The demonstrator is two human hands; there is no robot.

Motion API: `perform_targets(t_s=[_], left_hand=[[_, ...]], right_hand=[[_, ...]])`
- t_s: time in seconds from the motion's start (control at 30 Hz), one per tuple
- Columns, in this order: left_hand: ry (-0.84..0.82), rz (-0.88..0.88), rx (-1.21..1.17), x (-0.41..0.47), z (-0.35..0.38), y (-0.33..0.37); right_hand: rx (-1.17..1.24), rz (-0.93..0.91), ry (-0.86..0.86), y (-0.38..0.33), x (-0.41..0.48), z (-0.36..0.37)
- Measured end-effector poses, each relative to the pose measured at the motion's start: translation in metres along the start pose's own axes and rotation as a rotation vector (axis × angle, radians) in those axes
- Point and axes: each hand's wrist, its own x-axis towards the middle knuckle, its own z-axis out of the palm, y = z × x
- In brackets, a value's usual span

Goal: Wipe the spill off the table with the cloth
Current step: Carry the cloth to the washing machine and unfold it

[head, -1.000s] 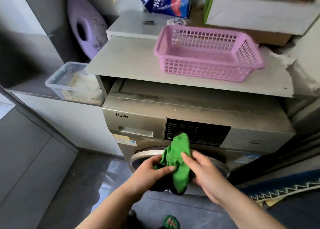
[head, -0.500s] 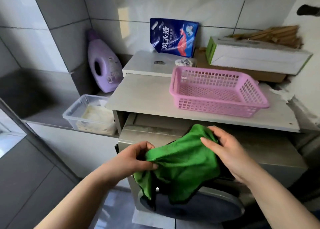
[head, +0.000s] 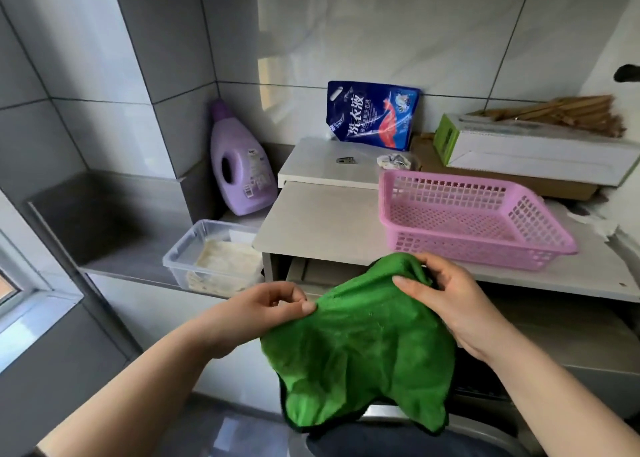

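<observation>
Green cloth (head: pixel 363 345) hangs spread in mid-air, clear of the table (head: pixel 322 221), which lies at its 12 o'clock. Left hand (head: pixel 263 307) pinches the 9 o'clock edge. Right hand (head: pixel 446 297) grips the 1 o'clock corner and is judged nearer the table. No spill discernible. Pink basket (head: pixel 467 221) sits at 1 o'clock.

We log a home laundry corner. Grey-tiled walls (head: pixel 346 34) close it in. A purple detergent bottle (head: pixel 239 165) and a blue laundry-liquid pouch (head: pixel 372 115) stand against the tiles. A pink plastic basket (head: pixel 485 252) sits on a pale tabletop (head: pixel 318 224); under it, a grey appliance (head: pixel 568 339) with a curved front door, a washing machine by its look.
</observation>
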Motion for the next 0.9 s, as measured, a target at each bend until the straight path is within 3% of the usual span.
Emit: perform_targets(t_s=[0.1,0.23,0.33,0.43,0.47,0.57,0.67,0.73,0.83,0.9], left_hand=[[-0.071,0.003,-0.045,-0.002,-0.005,-0.002],[-0.016,0.069,-0.22,0.001,-0.011,0.0],[-0.038,0.107,-0.509,0.005,-0.021,0.011],[-0.01,0.026,-0.952,0.009,-0.031,0.009],[-0.001,-0.013,-0.979,0.006,-0.032,0.006],[0.044,-0.144,-0.761,0.0,-0.03,-0.002],[0.206,-0.156,-0.673,-0.003,-0.035,0.003],[0.31,-0.119,-0.733,-0.003,-0.041,0.01],[0.392,-0.102,-0.799,-0.005,-0.046,0.017],[0.446,-0.116,-0.772,-0.007,-0.048,0.015]], right_hand=[[0.015,-0.008,0.071,0.0,0.004,0.009],[0.112,0.007,0.172,-0.001,0.012,0.013],[0.194,0.062,0.098,-0.012,0.023,0.016],[0.328,0.095,0.174,-0.029,0.041,0.02],[0.358,0.09,0.215,-0.033,0.046,0.022],[0.341,0.086,0.267,-0.042,0.057,0.024],[0.368,0.095,0.23,-0.048,0.061,0.019],[0.461,0.139,0.098,-0.045,0.058,0.011],[0.487,0.358,-0.2,-0.019,0.043,0.015],[0.375,0.443,-0.212,0.004,0.036,0.025]])
